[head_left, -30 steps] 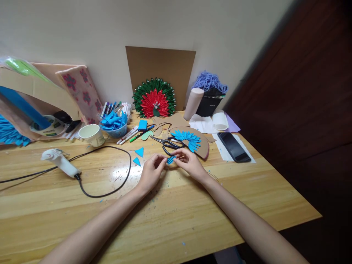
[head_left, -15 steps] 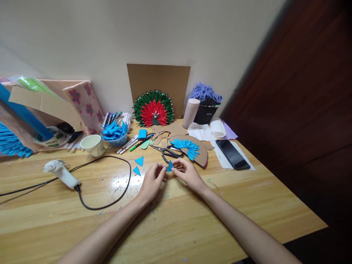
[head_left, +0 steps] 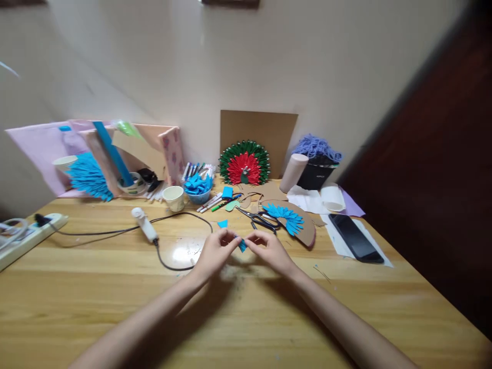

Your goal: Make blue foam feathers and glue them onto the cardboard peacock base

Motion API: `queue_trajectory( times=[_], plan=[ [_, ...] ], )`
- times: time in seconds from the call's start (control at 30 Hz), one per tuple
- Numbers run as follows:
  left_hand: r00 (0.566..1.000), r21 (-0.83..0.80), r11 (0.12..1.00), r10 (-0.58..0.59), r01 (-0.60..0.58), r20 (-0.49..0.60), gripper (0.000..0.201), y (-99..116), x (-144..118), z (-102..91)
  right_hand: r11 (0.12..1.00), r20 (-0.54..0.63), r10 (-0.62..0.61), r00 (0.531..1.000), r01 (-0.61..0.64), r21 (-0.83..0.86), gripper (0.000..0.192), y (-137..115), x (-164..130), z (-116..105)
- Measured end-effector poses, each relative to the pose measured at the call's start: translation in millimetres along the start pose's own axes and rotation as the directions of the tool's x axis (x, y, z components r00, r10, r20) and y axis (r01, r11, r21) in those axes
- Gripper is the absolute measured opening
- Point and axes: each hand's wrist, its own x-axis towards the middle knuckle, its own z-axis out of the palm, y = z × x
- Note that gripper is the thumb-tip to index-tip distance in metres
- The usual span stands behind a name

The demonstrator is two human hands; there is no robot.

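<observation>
My left hand (head_left: pixel 216 251) and my right hand (head_left: pixel 269 251) meet over the middle of the wooden table (head_left: pixel 115 307), and both pinch a small folded blue paper piece (head_left: pixel 242 245) between their fingertips. Just behind the hands lie black scissors (head_left: pixel 261 221) and a brown cardboard half-disc (head_left: pixel 305 230) with blue paper petals (head_left: pixel 284 216) stuck on it. One loose blue paper triangle (head_left: pixel 222 224) lies behind my left hand.
A white glue gun (head_left: pixel 144 224) with a black cord lies to the left, near a paper cup (head_left: pixel 173 198) and a bowl of blue paper bits (head_left: pixel 198 185). A red-green paper fan (head_left: pixel 244 163) leans on the wall. A phone (head_left: pixel 355 237) lies at the right, a power strip (head_left: pixel 26 237) far left.
The view has swung left and pulled back, bringing the power strip and more of the left side into sight. Both hands have stayed together on the blue paper piece and turned it.
</observation>
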Motion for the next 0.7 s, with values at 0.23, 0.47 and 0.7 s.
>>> queue_trajectory(
  times=[0.23, 0.47, 0.7],
  plan=[
    [0.885, 0.107, 0.994, 0.063, -0.015, -0.461, 0.020, 37, -78, -131.5, 0.996, 0.225, -0.085, 0.971, 0.082, 0.022, 0.027, -26, 45, 81],
    [0.630, -0.001, 1.000, -0.011, 0.016, -0.777, 0.035, -27, -58, -256.3, 0.952, 0.237, -0.178, 0.955, 0.228, -0.203, 0.030, -39, 116, 214],
    [0.645, -0.121, 0.991, -0.128, 0.055, -0.754, 0.037, -91, -26, -263.1, 0.969, 0.190, -0.108, 0.976, 0.146, -0.201, 0.020, -27, 141, 251]
  ],
)
